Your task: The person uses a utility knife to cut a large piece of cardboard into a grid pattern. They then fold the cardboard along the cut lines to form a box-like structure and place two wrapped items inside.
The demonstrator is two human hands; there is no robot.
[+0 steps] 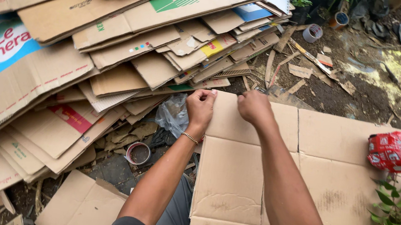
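Lying nearest: a flattened cardboard box [302,189] is spread on the ground under both forearms, its flaps opened out, its long side running left to right across the view.
Far edge: the top edge of the left flap is met by both hands, directly ahead of the body.
Left hand [201,108]: closed, fingertips pinched on the flap's far left corner; a bracelet is worn at the wrist.
Right hand [256,107]: closed in a loose fist on the same edge, just beside the left; what is pinched cannot be told.
Nearer hand: neither, both are level.
Just beyond: a clear plastic bag [172,114] lies left of the corner.
Farther: a stack of flattened cartons [118,43] is piled at far left.
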